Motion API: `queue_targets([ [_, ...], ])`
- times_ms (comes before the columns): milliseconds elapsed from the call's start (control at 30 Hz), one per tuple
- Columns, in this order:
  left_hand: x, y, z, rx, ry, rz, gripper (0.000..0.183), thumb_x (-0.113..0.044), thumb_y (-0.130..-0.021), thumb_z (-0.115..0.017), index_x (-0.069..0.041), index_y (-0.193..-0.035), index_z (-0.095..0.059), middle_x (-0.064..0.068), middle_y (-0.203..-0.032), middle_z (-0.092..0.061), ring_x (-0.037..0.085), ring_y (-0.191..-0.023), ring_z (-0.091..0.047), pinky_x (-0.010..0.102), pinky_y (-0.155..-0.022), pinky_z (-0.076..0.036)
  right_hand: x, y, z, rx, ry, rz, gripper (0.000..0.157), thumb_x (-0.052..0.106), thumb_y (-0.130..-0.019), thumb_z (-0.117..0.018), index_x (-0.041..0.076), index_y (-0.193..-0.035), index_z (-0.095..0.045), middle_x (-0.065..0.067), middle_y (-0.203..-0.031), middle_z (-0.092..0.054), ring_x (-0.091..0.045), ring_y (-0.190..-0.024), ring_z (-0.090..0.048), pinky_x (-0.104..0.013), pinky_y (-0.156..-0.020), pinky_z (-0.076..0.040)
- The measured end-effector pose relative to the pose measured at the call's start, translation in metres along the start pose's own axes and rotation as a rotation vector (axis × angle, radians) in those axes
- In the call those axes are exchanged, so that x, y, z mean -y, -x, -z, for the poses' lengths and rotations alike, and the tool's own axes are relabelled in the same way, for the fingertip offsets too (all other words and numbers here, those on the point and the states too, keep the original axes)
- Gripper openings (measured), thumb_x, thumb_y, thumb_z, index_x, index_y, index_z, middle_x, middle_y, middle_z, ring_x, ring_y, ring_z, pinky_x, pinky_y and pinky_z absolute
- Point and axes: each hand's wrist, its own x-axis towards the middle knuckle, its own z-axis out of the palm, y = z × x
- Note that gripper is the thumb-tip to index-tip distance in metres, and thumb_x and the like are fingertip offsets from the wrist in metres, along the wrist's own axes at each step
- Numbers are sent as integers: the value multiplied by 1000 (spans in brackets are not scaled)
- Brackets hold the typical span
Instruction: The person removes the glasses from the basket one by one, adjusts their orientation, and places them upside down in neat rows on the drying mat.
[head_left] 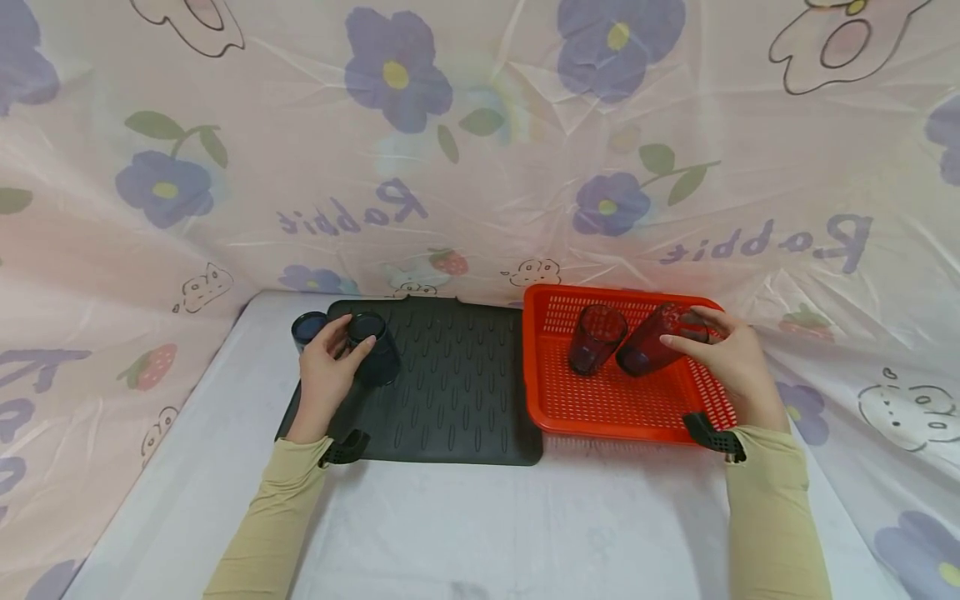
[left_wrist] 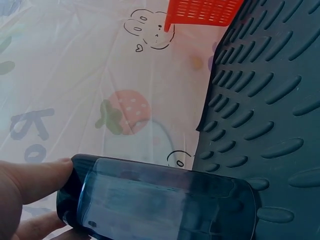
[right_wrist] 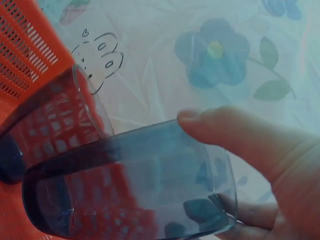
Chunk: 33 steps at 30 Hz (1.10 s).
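With our left hand (head_left: pixel 327 373) we are pinching a dark tumbler (head_left: pixel 381 360) near its top, the black mat (head_left: pixel 457 400) lying beneath those fingers; whether its base is touching, we cannot tell. With our right hand (head_left: pixel 733 357) we are grasping a tilted glass (head_left: pixel 649 343) near its mouth, the red basket (head_left: pixel 588 406) lying below. We should be pressing gently, guarding against a knock on the second glass (head_left: pixel 595 340) left of those right fingers. We are handling smooth, see-through, rounded walls above elongated raised ridges and perforated plastic.
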Motion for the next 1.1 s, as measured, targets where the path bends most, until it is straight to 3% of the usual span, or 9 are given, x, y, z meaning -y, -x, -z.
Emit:
queue_targets([
  [267,-1,0,-1,-5,-8,-7,56,-20,-87,-73,-6,-137,-52,17,-136,-51,31,-124,-50,47,-99,-43,11,14,0,-40,-7,-8,79,42,-81,-75,11,-145,-41,-8,-136,-46,-13,-109,-48,-11,-72,-46],
  [467,-2,1,0,-6,-8,-8,55,-19,-87,-72,-6,-137,-52,17,-136,-51,31,-123,-50,46,-98,-44,19,24,2,-21,-103,19,78,32,-84,-75,7,-147,-36,-9,-130,-54,-1,-102,-55,-10,-77,-47],
  [700,-5,2,0,-6,-17,-2,54,-18,-88,-72,-6,-136,-52,17,-135,-52,32,-123,-50,46,-98,-44,28,32,6,13,-315,28,78,17,-83,-77,3,-146,-34,-4,-123,-55,-2,-98,-60,-14,-74,-51],
  [933,-9,2,1,-7,-28,-7,49,-17,-92,-67,-2,-135,-52,21,-131,-54,34,-121,-52,46,-100,-42,32,33,4,16,-381,26,77,15,-82,-78,2,-145,-36,-9,-129,-50,-3,-95,-63,-16,-73,-53],
  [1100,-9,1,0,-8,-41,-7,48,-16,-91,-67,-2,-135,-53,20,-131,-55,33,-120,-52,44,-101,-42,34,34,4,20,-383,23,77,16,-82,-78,3,-146,-35,-5,-125,-52,-3,-94,-63,-17,-73,-53],
])
